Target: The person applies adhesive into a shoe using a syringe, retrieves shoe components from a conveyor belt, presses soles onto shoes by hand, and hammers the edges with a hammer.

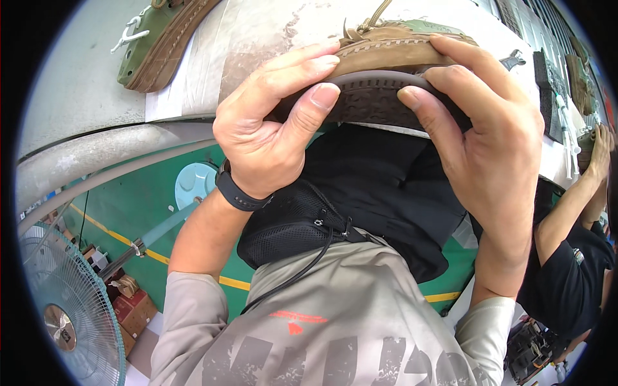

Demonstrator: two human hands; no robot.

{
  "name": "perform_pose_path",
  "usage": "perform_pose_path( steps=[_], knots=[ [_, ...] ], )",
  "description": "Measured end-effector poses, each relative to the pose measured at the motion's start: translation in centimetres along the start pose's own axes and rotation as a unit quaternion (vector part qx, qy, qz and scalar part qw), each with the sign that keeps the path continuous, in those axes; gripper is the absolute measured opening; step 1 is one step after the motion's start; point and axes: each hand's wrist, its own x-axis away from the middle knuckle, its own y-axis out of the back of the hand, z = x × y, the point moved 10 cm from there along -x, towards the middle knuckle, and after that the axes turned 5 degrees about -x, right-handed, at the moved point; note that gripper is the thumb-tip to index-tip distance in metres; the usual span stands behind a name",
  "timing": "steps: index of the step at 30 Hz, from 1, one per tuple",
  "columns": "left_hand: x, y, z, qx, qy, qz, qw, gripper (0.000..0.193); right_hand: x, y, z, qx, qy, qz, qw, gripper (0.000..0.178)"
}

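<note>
Between both hands is a brown shoe (386, 59) with a stitched edge, a lace on top and a dark treaded sole turned partly toward me. My left hand (277, 116) grips one end, thumb against the sole and fingers along the upper. At the other end my right hand (483, 109) is closed the same way, its thumb near the sole's edge and fingers over the side. A greyish strip along the sole's rim shows between my thumbs. The shoe is held at the near edge of the worktable (257, 32); its far side is hidden.
Another brown and green shoe (167, 48) with a white lace lies at the upper left. On the right are a black block (547, 90) and syringes (568, 135). A person in black (573, 270) works there. A standing fan (71, 315) is at the lower left.
</note>
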Motion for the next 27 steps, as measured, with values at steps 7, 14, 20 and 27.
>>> perform_pose_path(
  steps=[7,14,20,27],
  knots=[
    [-1.3,-1.0,-2.1,-0.089,-0.076,0.075,0.99,0.023,0.0,-0.4,-0.1,-0.013,-0.02,0.004,1.0,0.02],
    [-5.2,-1.4,-1.4,-0.038,0.143,0.128,0.981,0.02,-0.1,0.3,-0.3,-0.013,-0.047,0.004,0.999,0.02],
    [-12.3,-9.1,1.6,-0.141,0.065,0.389,0.908,0.054,2.4,2.0,-3.9,0.041,-0.105,0.083,0.99,0.033],
    [-12.9,-22.7,1.1,-0.173,-0.069,0.5,0.846,0.085,5.2,7.4,-7.2,-0.092,-0.19,0.077,0.974,0.028]
  ],
)
